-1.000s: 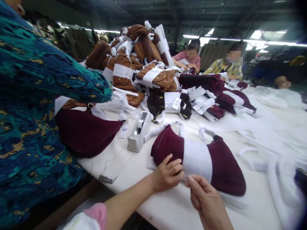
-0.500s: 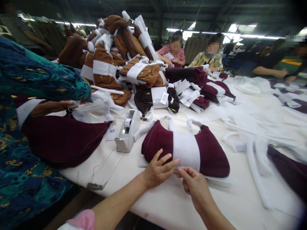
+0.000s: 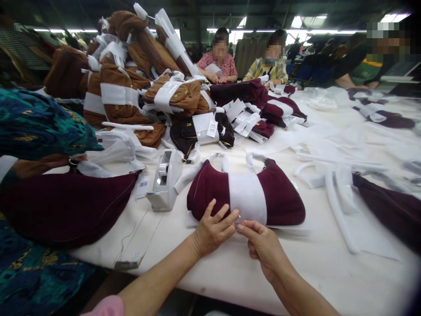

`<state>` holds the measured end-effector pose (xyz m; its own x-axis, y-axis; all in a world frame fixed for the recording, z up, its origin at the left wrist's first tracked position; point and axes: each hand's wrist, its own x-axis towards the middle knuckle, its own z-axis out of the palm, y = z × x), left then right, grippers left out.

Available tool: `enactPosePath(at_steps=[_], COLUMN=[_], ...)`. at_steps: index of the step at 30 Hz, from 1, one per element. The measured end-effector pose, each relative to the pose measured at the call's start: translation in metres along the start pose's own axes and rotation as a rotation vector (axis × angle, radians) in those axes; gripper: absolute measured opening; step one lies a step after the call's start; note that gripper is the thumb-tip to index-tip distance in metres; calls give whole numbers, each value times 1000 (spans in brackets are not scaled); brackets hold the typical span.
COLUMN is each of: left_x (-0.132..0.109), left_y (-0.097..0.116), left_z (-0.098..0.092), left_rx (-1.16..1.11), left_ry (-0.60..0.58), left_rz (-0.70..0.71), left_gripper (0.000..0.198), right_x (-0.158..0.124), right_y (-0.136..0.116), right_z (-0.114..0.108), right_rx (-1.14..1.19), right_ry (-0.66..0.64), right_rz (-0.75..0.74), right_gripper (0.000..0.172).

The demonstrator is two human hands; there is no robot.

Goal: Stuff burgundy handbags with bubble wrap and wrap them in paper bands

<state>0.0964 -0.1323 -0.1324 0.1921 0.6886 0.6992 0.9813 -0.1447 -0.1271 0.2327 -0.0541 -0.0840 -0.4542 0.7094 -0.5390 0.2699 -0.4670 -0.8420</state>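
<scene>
A maroon bag (image 3: 283, 193) with a white wrap band (image 3: 247, 197) round its middle lies on the white table (image 3: 315, 267) in front of me. My left hand (image 3: 212, 228) rests on the bag's near left edge, fingers spread and pressing beside the band. My right hand (image 3: 263, 243) pinches at the band's lower edge, thumb and forefinger together, on something small and clear that I cannot make out. The two hands' fingertips almost touch.
A white tape dispenser (image 3: 164, 180) stands left of the bag. A person in a teal patterned sleeve (image 3: 39, 127) works at my left over another maroon bag (image 3: 66, 206). Wrapped brown bags (image 3: 131, 87) pile up behind. Other people sit at the far side.
The view has shifted, so the bag and both hands sit higher and more to the left in the picture. My hands keep their hold at the band's lower edge.
</scene>
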Motion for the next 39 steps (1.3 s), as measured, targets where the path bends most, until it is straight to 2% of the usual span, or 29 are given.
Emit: enactPosePath(at_steps=[5, 13, 16, 19, 22, 28, 35, 39], left_x=[-1, 1, 1, 2, 2, 4, 5, 9], left_y=[0, 1, 1, 1, 1, 2, 1, 0], left_z=[1, 2, 2, 2, 1, 0, 3, 2], left_rx=[10, 21, 22, 20, 20, 15, -2, -12], left_ry=[-26, -18, -14, -20, -28, -17, -22, -16], left_rz=[-4, -6, -7, -9, -11, -9, -19, -31], left_gripper=[5, 4, 3, 3, 4, 4, 5, 10], right_x=[1, -1, -5, -6, -5, 4, 25, 28], right_y=[8, 24, 29, 32, 33, 34, 33, 21], right_z=[0, -9, -19, -24, -19, -5, 4, -1], right_rx=[41, 35, 9, -39, -62, -90, -269, -486], right_ry=[59, 101, 87, 41, 9, -17, 24, 6], right_rz=[-4, 77, 76, 10, -54, -16, 31, -81], right_gripper=[35, 22, 28, 37, 43, 25, 26, 33])
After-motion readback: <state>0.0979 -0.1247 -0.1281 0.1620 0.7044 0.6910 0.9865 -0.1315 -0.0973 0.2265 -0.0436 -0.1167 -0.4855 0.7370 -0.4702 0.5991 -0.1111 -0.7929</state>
